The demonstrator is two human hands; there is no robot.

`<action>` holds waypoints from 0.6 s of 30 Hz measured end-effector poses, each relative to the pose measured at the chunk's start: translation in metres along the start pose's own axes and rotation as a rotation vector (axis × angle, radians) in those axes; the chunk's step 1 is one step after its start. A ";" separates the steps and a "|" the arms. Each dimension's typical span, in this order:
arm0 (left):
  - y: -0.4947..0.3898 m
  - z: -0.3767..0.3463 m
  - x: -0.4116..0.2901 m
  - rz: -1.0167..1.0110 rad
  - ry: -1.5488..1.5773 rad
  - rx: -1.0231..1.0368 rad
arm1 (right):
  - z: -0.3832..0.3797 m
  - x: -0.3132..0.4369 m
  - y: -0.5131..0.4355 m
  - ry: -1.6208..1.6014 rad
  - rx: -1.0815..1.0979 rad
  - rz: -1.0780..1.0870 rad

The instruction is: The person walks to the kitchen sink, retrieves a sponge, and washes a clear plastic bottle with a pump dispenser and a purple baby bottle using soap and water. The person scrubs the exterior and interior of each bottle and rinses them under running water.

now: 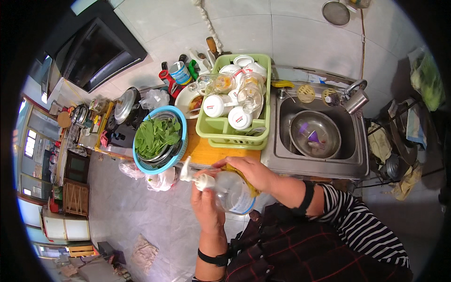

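A clear plastic pump bottle (pixel 230 190) with a white pump head is held tilted in front of my body, before the counter's edge. My left hand (pixel 208 206) grips it around the neck, just below the pump. My right hand (pixel 252 172) presses a yellow cloth (pixel 243 176) against the bottle's side, and part of the cloth is hidden under the palm. Beyond my hands stands a green dish rack (pixel 211 135) filled with white mugs, bowls and clear glass vessels.
To the left, a blue basket (pixel 183 151) holds a metal bowl of leafy greens (pixel 156 135). A metal basin (pixel 296 141) with water and a purple item sits in the steel sink (pixel 356 155) at right, under a faucet (pixel 356 86). Plastic bags (pixel 162 179) hang below the counter.
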State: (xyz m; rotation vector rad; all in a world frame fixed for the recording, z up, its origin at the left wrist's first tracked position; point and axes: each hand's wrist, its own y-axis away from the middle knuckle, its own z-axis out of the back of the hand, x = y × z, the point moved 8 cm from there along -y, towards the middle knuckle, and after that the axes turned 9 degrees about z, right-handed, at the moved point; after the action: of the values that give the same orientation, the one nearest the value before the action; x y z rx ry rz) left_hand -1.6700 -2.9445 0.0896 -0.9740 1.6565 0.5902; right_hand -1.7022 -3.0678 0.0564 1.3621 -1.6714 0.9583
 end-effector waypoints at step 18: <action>-0.011 0.005 -0.003 0.120 0.511 -0.046 | -0.001 -0.034 0.017 -0.499 -0.240 -0.209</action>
State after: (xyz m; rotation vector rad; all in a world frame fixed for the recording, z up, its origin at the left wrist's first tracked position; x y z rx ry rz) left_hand -1.6574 -2.9455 0.0918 -1.1279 2.1723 0.4831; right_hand -1.7141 -3.0501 0.0253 1.6556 -1.8790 0.2946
